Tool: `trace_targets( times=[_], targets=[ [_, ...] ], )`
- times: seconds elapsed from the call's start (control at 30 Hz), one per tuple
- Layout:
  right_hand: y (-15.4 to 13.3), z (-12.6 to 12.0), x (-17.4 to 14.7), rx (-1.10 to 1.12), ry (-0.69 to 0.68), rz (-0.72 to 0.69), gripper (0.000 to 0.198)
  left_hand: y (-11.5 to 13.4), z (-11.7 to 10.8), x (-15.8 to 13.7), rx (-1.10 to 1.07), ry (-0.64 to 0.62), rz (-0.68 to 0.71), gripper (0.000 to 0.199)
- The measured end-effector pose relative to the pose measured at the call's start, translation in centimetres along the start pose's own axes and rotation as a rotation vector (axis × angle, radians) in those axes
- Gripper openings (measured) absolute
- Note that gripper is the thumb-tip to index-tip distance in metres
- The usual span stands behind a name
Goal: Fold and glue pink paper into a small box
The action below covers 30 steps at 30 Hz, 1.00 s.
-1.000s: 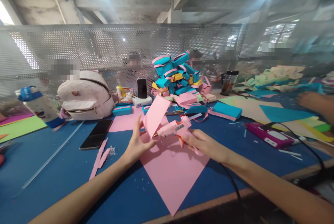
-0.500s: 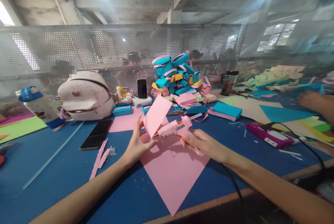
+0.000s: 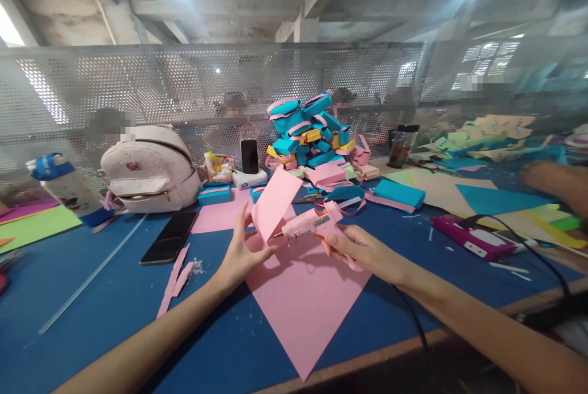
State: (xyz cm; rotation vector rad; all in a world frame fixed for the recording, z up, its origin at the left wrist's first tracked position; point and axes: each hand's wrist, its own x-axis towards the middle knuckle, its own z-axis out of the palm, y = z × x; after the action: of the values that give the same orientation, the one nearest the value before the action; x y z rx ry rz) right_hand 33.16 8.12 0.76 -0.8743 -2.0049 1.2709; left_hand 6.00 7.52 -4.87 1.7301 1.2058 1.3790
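Note:
My right hand (image 3: 356, 247) is wrapped round the handle of a pink hot glue gun (image 3: 312, 225), and its nozzle points left. The tip is close to the lower edge of a folded pink paper piece (image 3: 278, 201); whether they touch I cannot tell. My left hand (image 3: 243, 250) holds that piece from the left, thumb below and fingers partly hidden behind it. Beneath both hands a large pink sheet (image 3: 307, 314) lies on the blue table (image 3: 110, 320), one corner towards me.
A pile of blue, pink and yellow paper boxes (image 3: 312, 143) stands ahead. To the left are a phone (image 3: 169, 238), a backpack (image 3: 149, 173) and a bottle (image 3: 73, 192). At right lie a magenta power bank (image 3: 475, 239) with a cable and another person's hand (image 3: 551, 179).
The glue gun has shifted slightly right, its nozzle drawn back a little along the paper's edge. My left hand and the folded piece stay nearly still.

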Motion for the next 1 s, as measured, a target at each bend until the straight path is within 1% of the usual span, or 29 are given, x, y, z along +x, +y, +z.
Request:
trace_targets(
  times=[0.33,0.67,1.0],
  targets=[
    [0.7,-0.5,-0.1,0.003,0.019,0.009,0.055,-0.3,0.0,0.1,0.036,0.016,0.003,0.109],
    [0.6,-1.1,-0.5,-0.044,0.063,0.058,0.058,-0.3,-0.1,0.1,0.027,0.012,-0.020,0.113],
    [0.3,-1.6,-0.9,-0.062,0.091,0.066,0.058,0.0,-0.1,0.1,0.035,0.026,-0.026,0.113]
  ],
)
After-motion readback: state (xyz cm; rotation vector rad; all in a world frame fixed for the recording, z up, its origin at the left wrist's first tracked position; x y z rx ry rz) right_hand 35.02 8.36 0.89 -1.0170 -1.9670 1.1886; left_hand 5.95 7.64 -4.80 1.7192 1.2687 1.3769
